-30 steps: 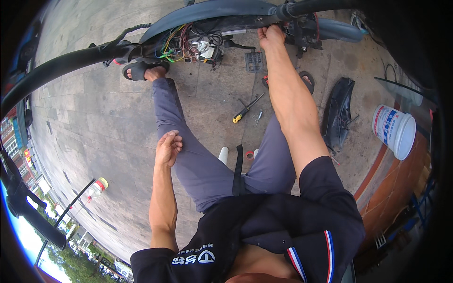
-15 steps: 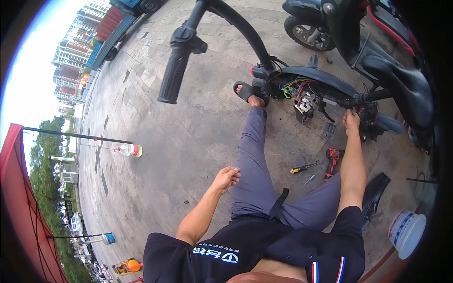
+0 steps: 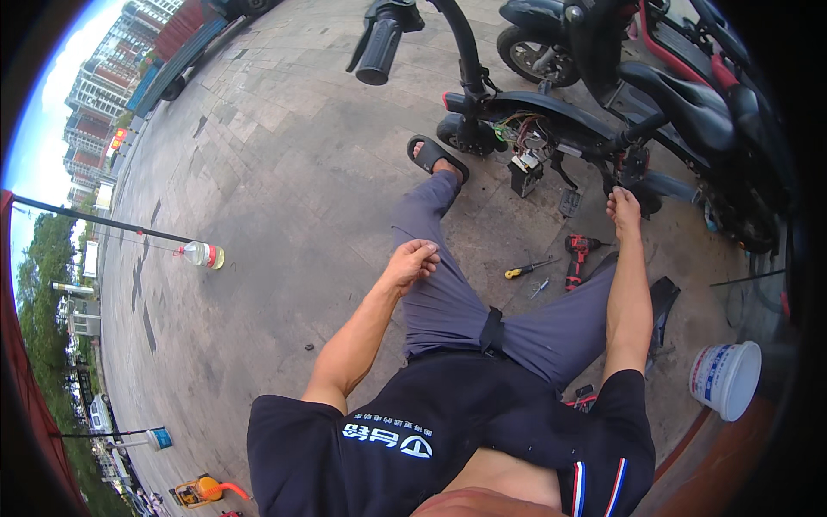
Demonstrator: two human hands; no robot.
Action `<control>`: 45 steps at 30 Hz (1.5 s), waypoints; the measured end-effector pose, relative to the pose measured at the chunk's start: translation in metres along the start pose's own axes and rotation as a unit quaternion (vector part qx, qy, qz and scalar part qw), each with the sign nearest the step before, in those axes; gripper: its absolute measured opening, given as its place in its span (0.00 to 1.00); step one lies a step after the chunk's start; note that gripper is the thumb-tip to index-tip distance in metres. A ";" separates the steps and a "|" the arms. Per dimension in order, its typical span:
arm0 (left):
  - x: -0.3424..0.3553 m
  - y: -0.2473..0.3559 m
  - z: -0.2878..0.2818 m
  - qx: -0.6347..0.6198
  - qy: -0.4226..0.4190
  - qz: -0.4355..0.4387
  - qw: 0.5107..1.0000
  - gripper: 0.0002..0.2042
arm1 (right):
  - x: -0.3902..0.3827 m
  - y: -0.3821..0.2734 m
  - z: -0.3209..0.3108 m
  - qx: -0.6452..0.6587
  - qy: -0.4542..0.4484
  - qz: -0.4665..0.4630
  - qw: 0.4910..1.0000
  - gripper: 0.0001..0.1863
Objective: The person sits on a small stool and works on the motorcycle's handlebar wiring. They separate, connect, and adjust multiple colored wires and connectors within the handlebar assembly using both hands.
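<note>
My right hand (image 3: 624, 209) is closed just behind a pedal (image 3: 569, 203), by the rear of a small black electric bike (image 3: 551, 108). Whatever its fingers hold, if anything, is hidden. My left hand (image 3: 412, 264) hovers above my left thigh, thumb and fingers pinched; I cannot make out anything between them. The bike's frame is uncovered, showing a tangle of coloured wires (image 3: 524, 129) and a dark box (image 3: 527, 177) hanging below. On the paving before me lie a red and black power drill (image 3: 581, 250), a yellow-handled screwdriver (image 3: 521, 271) and a small thin tool (image 3: 540, 288).
The handlebar grip (image 3: 379, 56) juts out at the top. A second bike with a black seat (image 3: 685, 108) stands close on the right. A white bucket (image 3: 724, 379) is at lower right. A plastic bottle (image 3: 204, 254) hangs from a canopy pole at left.
The view has shifted, so the bike and tools appear higher. My right hand has drawn slightly back from the bike's rear. My left hand has risen a little, still pinched.
</note>
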State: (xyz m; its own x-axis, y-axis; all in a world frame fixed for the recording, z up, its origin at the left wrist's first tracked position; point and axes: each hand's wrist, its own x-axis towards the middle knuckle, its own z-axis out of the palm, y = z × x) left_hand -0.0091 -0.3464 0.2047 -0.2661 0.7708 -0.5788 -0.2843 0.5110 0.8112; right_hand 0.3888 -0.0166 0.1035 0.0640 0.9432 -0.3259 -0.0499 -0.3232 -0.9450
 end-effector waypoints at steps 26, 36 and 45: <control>0.266 0.058 0.182 0.154 -0.137 0.004 0.978 0.11 | 0.015 -0.040 0.079 -0.227 -0.168 -0.111 0.953 0.13; 0.305 0.070 0.224 0.236 -0.196 -0.040 0.951 0.12 | 0.037 -0.019 0.079 -0.282 -0.160 -0.081 0.943 0.16; 0.271 0.050 0.263 0.434 -0.289 0.095 0.848 0.14 | 0.061 -0.002 0.139 -0.233 -0.126 -0.106 0.958 0.32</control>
State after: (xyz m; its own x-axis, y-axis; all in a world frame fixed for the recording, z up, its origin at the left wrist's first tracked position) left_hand 0.1465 -0.0118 0.1102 0.3364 0.7998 -0.4971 0.5655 0.2506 0.7858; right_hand 0.2542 0.0524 0.0895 -0.2224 0.9611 -0.1637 0.3925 -0.0654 -0.9174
